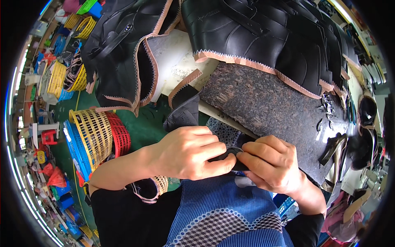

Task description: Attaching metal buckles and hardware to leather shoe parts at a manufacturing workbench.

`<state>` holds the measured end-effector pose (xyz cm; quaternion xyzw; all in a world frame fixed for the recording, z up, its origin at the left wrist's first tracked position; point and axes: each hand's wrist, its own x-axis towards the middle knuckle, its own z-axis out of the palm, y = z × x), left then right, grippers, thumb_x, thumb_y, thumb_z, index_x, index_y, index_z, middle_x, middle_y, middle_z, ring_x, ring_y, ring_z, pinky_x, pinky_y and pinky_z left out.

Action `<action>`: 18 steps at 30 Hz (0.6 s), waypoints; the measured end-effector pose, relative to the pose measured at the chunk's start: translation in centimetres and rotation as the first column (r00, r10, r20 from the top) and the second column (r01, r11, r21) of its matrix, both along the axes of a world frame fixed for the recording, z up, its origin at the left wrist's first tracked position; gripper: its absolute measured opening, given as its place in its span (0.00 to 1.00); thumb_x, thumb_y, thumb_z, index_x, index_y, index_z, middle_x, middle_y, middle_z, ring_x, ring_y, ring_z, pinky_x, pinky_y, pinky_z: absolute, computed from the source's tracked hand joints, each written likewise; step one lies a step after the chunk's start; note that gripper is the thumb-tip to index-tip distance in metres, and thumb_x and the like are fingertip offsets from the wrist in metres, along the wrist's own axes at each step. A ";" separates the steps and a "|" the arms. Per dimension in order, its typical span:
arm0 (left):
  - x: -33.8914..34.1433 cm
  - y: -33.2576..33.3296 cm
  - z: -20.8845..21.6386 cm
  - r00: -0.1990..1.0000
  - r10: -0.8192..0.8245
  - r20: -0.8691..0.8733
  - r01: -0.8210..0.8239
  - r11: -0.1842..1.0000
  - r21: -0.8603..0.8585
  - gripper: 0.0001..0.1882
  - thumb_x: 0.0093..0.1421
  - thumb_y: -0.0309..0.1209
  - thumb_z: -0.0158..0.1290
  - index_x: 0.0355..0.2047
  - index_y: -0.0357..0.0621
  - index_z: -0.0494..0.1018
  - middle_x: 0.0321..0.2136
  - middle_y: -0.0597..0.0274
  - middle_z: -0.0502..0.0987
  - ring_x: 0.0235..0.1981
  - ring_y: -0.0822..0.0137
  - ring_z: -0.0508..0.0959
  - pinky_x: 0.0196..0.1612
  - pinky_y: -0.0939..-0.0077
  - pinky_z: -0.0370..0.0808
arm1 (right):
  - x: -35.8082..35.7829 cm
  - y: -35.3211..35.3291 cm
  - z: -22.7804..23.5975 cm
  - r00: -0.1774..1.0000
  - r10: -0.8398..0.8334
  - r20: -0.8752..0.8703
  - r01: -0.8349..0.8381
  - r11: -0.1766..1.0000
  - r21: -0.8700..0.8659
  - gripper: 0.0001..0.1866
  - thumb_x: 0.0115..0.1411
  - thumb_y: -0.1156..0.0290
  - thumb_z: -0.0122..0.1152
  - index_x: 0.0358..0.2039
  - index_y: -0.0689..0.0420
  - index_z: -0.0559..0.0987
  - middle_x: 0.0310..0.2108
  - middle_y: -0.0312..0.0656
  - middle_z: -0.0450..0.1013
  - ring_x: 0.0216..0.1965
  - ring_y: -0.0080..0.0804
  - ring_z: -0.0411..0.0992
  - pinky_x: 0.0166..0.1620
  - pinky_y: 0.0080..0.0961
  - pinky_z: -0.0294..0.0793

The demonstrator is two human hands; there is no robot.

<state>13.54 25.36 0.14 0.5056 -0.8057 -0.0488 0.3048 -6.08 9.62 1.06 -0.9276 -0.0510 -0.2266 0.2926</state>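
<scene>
Close in front of my apron point(226, 206), both hands are closed on a black leather boot upper point(184, 112). Its far end, edged with pinkish zigzag-stitched tape, sticks out beyond my left hand point(195, 154). My left fingers are curled, with the thumb pointing right along the piece. My right hand point(267, 162) pinches the dark part beside that thumb tip. A small rounded grey-black bit shows between the two hands; most of the held part is hidden by fingers.
Black boot uppers point(255, 37) lie stacked across the far side of a speckled stone slab point(263, 90). More uppers point(117, 53) hang at the left. Small black straps point(327, 109) lie at the slab's right. A yellow basket point(94, 136) and a red basket point(120, 133) stand at lower left.
</scene>
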 end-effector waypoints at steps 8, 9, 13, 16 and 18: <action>-0.4 1.4 -0.3 0.997 0.055 0.049 -0.050 0.994 -0.100 0.09 0.54 0.31 0.61 0.36 0.45 0.81 0.30 0.60 0.82 0.29 0.66 0.83 0.33 0.74 0.81 | -0.3 0.6 -0.7 0.996 0.071 0.060 -0.070 0.997 -0.009 0.14 0.38 0.73 0.68 0.30 0.61 0.81 0.32 0.42 0.77 0.34 0.36 0.78 0.32 0.27 0.82; -0.4 1.7 -0.3 0.997 0.072 0.027 -0.069 0.993 -0.098 0.10 0.54 0.31 0.61 0.37 0.45 0.81 0.31 0.60 0.82 0.29 0.65 0.84 0.34 0.73 0.81 | -0.4 0.7 -0.8 0.997 0.036 0.064 -0.037 0.999 0.006 0.14 0.38 0.73 0.67 0.29 0.61 0.81 0.32 0.42 0.77 0.34 0.36 0.78 0.32 0.27 0.82; -0.2 2.7 -0.2 0.983 0.172 0.063 -0.164 0.979 -0.126 0.08 0.55 0.28 0.60 0.36 0.43 0.79 0.32 0.60 0.82 0.32 0.67 0.83 0.38 0.73 0.81 | 0.0 1.0 -0.7 0.999 -0.003 -0.046 0.012 0.980 0.200 0.19 0.40 0.72 0.70 0.36 0.63 0.81 0.40 0.47 0.77 0.38 0.43 0.79 0.38 0.34 0.82; -0.3 2.9 -0.6 0.982 0.172 0.080 -0.157 0.975 -0.160 0.08 0.55 0.30 0.61 0.36 0.45 0.79 0.34 0.59 0.82 0.31 0.68 0.84 0.36 0.74 0.81 | 0.5 1.4 -1.0 0.992 -0.001 -0.125 0.036 0.960 0.279 0.25 0.38 0.73 0.72 0.42 0.63 0.81 0.43 0.48 0.77 0.40 0.46 0.78 0.42 0.36 0.82; -0.5 2.9 -0.6 0.977 0.195 0.092 -0.175 0.966 -0.188 0.06 0.55 0.30 0.61 0.34 0.46 0.79 0.33 0.60 0.83 0.31 0.68 0.84 0.36 0.75 0.80 | 0.6 1.5 -1.2 0.991 0.013 -0.136 0.030 0.950 0.311 0.29 0.36 0.75 0.73 0.44 0.62 0.81 0.41 0.46 0.78 0.40 0.45 0.78 0.44 0.37 0.81</action>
